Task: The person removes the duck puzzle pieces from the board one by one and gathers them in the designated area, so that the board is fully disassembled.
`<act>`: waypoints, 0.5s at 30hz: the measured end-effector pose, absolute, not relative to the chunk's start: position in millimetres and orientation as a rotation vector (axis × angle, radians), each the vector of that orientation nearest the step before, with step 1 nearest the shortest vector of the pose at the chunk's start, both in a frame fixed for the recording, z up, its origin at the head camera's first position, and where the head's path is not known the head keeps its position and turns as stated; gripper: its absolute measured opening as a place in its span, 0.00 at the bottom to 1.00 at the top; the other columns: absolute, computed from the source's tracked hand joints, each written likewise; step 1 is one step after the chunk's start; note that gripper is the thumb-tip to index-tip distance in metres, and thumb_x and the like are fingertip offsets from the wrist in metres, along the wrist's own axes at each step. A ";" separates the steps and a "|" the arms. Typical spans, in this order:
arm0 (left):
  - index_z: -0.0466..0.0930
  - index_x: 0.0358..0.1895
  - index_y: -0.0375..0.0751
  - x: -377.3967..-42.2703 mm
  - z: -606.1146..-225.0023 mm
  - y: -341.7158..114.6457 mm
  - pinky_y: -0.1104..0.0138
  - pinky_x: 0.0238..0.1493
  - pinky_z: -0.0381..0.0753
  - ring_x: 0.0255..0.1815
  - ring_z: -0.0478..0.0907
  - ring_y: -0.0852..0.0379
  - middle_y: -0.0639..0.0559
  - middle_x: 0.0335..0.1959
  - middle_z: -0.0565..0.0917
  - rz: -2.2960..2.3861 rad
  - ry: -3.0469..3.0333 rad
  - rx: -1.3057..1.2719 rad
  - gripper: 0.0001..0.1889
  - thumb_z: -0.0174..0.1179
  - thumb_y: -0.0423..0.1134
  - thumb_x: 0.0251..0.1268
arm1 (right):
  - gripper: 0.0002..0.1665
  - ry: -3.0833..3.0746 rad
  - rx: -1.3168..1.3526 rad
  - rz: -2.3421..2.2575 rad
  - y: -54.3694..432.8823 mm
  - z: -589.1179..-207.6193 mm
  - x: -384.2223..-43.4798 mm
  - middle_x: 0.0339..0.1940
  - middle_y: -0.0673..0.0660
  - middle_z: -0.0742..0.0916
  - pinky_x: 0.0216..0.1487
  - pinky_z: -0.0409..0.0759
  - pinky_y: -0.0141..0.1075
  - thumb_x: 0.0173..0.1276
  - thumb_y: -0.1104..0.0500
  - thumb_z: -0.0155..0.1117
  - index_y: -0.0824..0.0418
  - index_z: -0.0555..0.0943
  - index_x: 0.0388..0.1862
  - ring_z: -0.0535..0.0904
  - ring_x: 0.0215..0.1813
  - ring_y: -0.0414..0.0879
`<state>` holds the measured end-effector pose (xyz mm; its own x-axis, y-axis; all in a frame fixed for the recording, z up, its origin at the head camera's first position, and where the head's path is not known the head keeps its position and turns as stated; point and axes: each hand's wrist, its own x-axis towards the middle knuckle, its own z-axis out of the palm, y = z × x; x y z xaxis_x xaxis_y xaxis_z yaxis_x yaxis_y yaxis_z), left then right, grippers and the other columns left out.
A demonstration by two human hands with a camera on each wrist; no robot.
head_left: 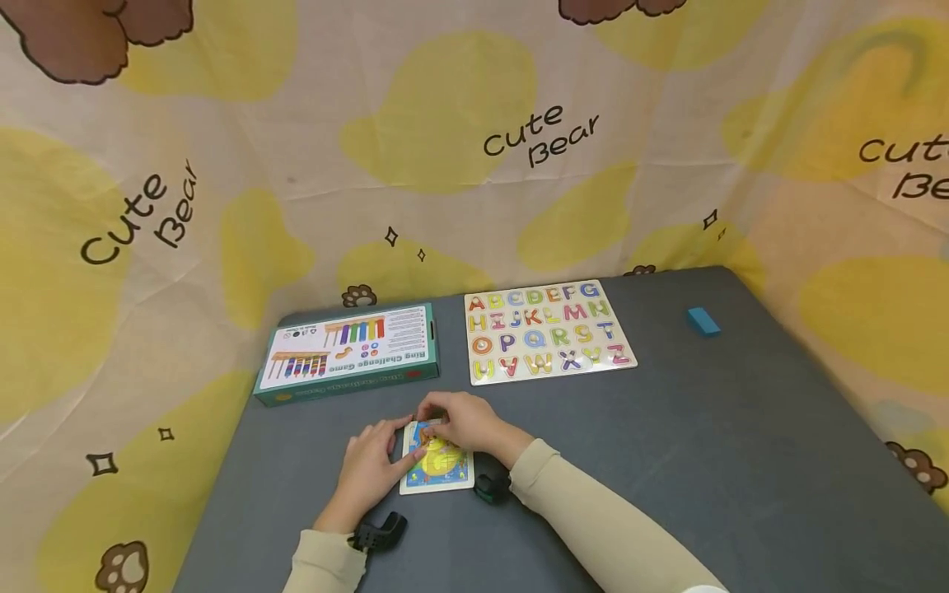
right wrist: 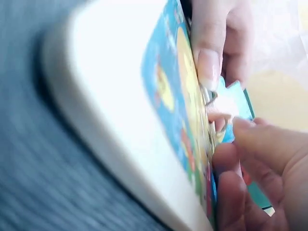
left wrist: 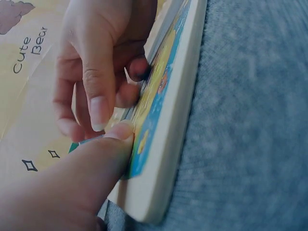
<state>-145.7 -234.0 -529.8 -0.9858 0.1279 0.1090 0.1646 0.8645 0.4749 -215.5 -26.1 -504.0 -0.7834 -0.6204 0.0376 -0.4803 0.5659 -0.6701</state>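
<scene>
A small framed jigsaw puzzle (head_left: 437,475) with a yellow and blue picture lies near the table's front. My left hand (head_left: 368,464) rests along its left edge, index finger extended toward the upper-left corner and thumb (left wrist: 113,139) pressing on the picture. Over the top of the puzzle, my right hand (head_left: 463,422) pinches a thin puzzle piece (right wrist: 232,98) between thumb and fingers. In the left wrist view the board's pale frame (left wrist: 166,159) runs upward beside both hands, whose tips nearly meet; the fingers hide part of the piece.
Behind the left hand lies a green Ring Challenge Game box (head_left: 348,354). An alphabet board (head_left: 549,332) filled with coloured letters is at the back middle, and a blue block (head_left: 703,322) sits at the back right. A printed cloth (head_left: 445,123) hangs behind the grey table (head_left: 712,461).
</scene>
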 end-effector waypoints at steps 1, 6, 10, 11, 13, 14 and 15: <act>0.80 0.70 0.45 -146.2 -529.7 -234.1 0.56 0.40 0.55 0.29 0.59 0.55 0.56 0.26 0.66 -0.763 -2.963 -0.230 0.35 0.75 0.56 0.64 | 0.08 2.571 -0.901 -1.082 -25.2 -504.7 -216.3 0.44 0.40 0.87 0.39 0.74 0.33 0.73 0.56 0.73 0.44 0.85 0.48 0.77 0.35 0.35; 0.81 0.69 0.43 -147.9 -529.3 -234.6 0.56 0.39 0.56 0.29 0.60 0.56 0.56 0.26 0.66 -0.745 -2.934 -0.243 0.34 0.76 0.54 0.63 | 0.11 2.407 -0.840 -1.337 -21.9 -505.6 -220.3 0.39 0.42 0.87 0.37 0.76 0.32 0.73 0.61 0.73 0.53 0.87 0.52 0.78 0.34 0.37; 0.81 0.69 0.43 -146.7 -528.9 -234.6 0.56 0.40 0.57 0.29 0.60 0.56 0.56 0.25 0.66 -0.743 -2.933 -0.233 0.34 0.76 0.54 0.62 | 0.08 2.280 -0.826 -1.463 -11.4 -504.6 -224.0 0.38 0.43 0.87 0.43 0.79 0.34 0.74 0.60 0.71 0.55 0.88 0.50 0.82 0.39 0.38; 0.81 0.69 0.44 -146.4 -528.9 -234.3 0.56 0.40 0.57 0.29 0.60 0.56 0.56 0.25 0.66 -0.745 -2.936 -0.230 0.34 0.76 0.54 0.63 | 0.07 2.270 -0.820 -1.476 -6.4 -503.2 -224.7 0.39 0.43 0.87 0.45 0.80 0.34 0.75 0.60 0.71 0.55 0.88 0.49 0.82 0.40 0.38; 0.81 0.69 0.44 -145.9 -529.3 -233.6 0.56 0.40 0.57 0.29 0.61 0.55 0.56 0.26 0.66 -0.753 -2.943 -0.230 0.34 0.76 0.54 0.63 | 0.05 2.275 -0.811 -1.487 6.8 -498.0 -225.7 0.39 0.44 0.88 0.46 0.80 0.35 0.76 0.59 0.70 0.55 0.89 0.47 0.83 0.41 0.39; 0.81 0.69 0.44 -145.6 -529.5 -233.5 0.56 0.40 0.57 0.30 0.61 0.55 0.56 0.26 0.66 -0.759 -2.944 -0.230 0.34 0.75 0.54 0.63 | 0.05 2.283 -0.803 -1.484 14.4 -494.0 -225.5 0.38 0.45 0.88 0.46 0.81 0.36 0.76 0.59 0.69 0.55 0.90 0.46 0.83 0.41 0.40; 0.81 0.70 0.44 -144.9 -529.8 -233.5 0.56 0.40 0.57 0.30 0.61 0.55 0.56 0.26 0.66 -0.761 -2.946 -0.230 0.34 0.75 0.54 0.63 | 0.05 2.302 -0.800 -1.469 22.5 -490.3 -224.9 0.38 0.46 0.88 0.45 0.81 0.37 0.76 0.60 0.69 0.56 0.90 0.46 0.84 0.40 0.41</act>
<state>-144.9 -233.5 -529.8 -0.9846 0.1229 0.1243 0.1677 0.8644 0.4740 -224.9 22.5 -490.3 -0.8017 -0.5958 0.0478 -0.2944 0.3240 -0.8991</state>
